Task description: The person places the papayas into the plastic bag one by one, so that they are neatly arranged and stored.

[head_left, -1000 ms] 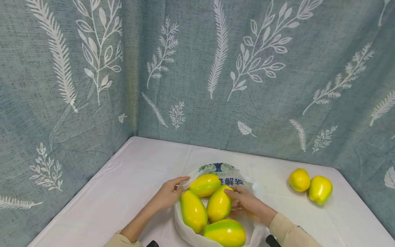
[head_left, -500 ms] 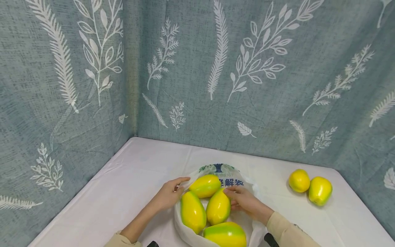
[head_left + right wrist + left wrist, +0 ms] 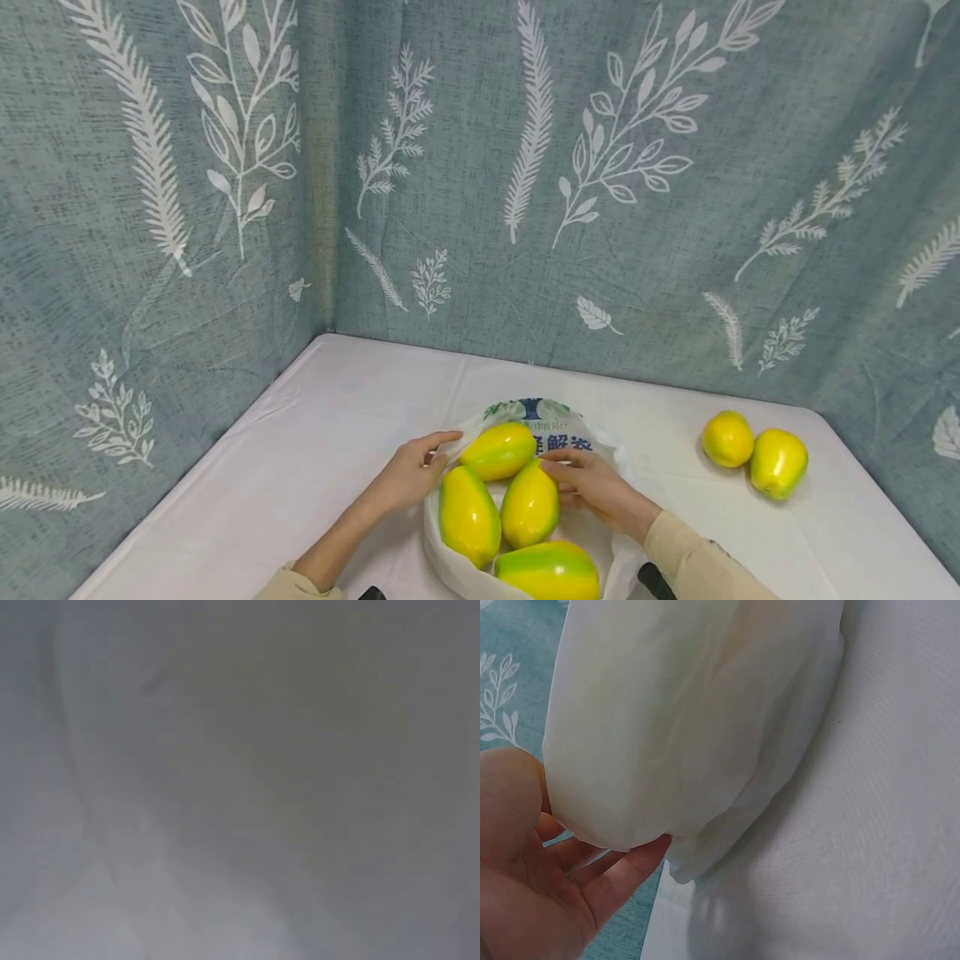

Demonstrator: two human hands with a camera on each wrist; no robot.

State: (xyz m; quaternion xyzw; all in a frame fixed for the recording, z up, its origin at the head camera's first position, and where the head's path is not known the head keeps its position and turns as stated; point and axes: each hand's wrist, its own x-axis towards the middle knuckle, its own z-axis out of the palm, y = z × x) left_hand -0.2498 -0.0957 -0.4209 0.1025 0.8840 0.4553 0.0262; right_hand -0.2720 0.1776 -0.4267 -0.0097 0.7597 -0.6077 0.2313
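Note:
A white plastic bag point(image 3: 442, 546) with blue and green print lies spread round several yellow-green papayas. My left hand point(image 3: 411, 471) pinches the bag's left rim. In the left wrist view the left hand point(image 3: 551, 881) has thumb and fingers at the edge of the bag point(image 3: 682, 735). My right hand point(image 3: 600, 492) reaches inside the bag and holds the upper right end of the middle papaya point(image 3: 531, 504). Close round it lie the left papaya point(image 3: 469, 517), the back papaya point(image 3: 497, 451) and the front papaya point(image 3: 549, 571). Blurred white bag fills the right wrist view, hiding the fingers there.
Two more yellow-green fruits, a rounder one point(image 3: 727, 438) and a longer one point(image 3: 779, 463), sit on the right of the white table point(image 3: 360, 367). A blue-green leaf-patterned curtain point(image 3: 480, 167) hangs behind and on both sides.
The right hand and the middle papaya have shifted slightly left and down inside the bag. The left hand stays at the bag's rim.

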